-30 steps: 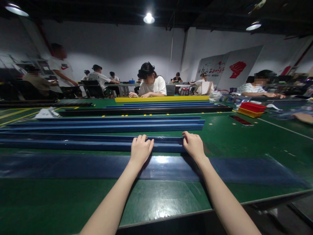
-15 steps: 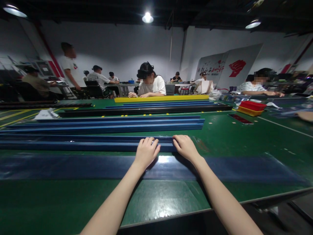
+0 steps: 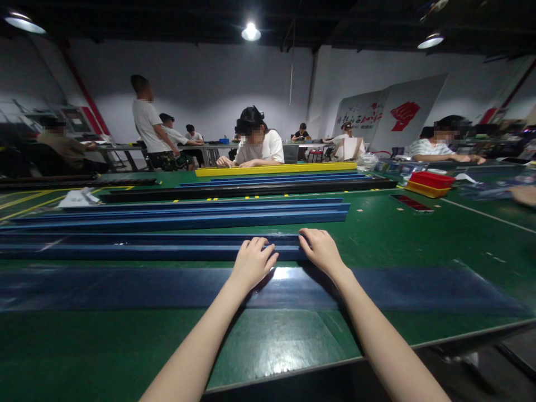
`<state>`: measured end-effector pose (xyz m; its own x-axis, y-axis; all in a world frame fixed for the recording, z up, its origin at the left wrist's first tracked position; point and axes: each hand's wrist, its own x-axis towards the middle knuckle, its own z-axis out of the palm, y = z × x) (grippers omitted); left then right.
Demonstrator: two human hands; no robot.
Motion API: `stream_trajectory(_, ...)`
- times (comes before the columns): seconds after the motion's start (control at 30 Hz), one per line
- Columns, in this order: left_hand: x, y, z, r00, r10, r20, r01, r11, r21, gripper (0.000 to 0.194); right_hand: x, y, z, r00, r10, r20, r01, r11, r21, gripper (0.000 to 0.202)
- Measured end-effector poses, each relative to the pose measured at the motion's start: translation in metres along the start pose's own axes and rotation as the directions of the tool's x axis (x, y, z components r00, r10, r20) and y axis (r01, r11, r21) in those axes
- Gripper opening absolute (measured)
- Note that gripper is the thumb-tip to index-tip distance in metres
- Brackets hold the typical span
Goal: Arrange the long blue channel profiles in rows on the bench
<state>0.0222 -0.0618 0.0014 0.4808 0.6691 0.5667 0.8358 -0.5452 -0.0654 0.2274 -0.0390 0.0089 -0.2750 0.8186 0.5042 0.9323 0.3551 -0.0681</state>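
A long blue channel-shaped profile (image 3: 146, 252) lies across the green table in front of me, its right end between my hands. My left hand (image 3: 253, 261) rests over this profile near that end, fingers curled across its top and thumb on the near side. At the very end, my right hand (image 3: 322, 250) has its fingers bent round the profile; the fingertips are partly hidden. Under both forearms, nearer to me, a wide strip of clear bluish film (image 3: 167, 287) lies flat on the table.
Beyond are more blue profiles (image 3: 209, 215), a long black profile (image 3: 251, 190) and a yellow one (image 3: 276, 169). A phone (image 3: 411, 202) and stacked red and yellow trays (image 3: 429, 184) sit at the right. A co-worker (image 3: 259, 142) sits opposite; the table's front edge (image 3: 318, 365) is close.
Both hands have shifted slightly right, still at the profile's end. In the background a standing person has moved to the right.
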Motion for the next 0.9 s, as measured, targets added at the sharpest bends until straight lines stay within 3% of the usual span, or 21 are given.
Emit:
stream_trajectory(0.27, 0.0, -0.005, -0.002, 0.981, -0.179, -0.078, 0.189, 0.97, 0.154, 0.032, 0.001, 0.005, -0.003, 0.983, 0.162, -0.081, -0.17, 0.98, -0.105, 0.025)
stream_trajectory(0.43, -0.001, -0.004, -0.002, 0.98, -0.18, -0.089, 0.193, 0.967, 0.165, 0.031, 0.0, 0.004, -0.005, 0.98, 0.188, -0.064, -0.197, 0.963, -0.184, 0.029)
stream_trajectory(0.6, 0.0, 0.0, -0.001, 0.99, -0.119, -0.076, 0.124, 0.99, 0.065, 0.025, 0.0, 0.002, -0.002, 0.995, 0.101, -0.005, -0.101, 0.986, -0.135, 0.03)
stream_trajectory(0.8, -0.002, 0.004, 0.004, 0.998, 0.06, 0.003, -0.06, 0.998, -0.011, 0.029, 0.0, -0.005, 0.003, 0.993, -0.103, 0.059, 0.101, 0.994, 0.047, 0.025)
stream_trajectory(0.9, -0.003, 0.005, 0.005, 0.997, 0.071, 0.042, -0.07, 0.997, -0.023, 0.031, -0.001, -0.007, 0.004, 0.988, -0.141, 0.059, 0.137, 0.988, 0.071, 0.024)
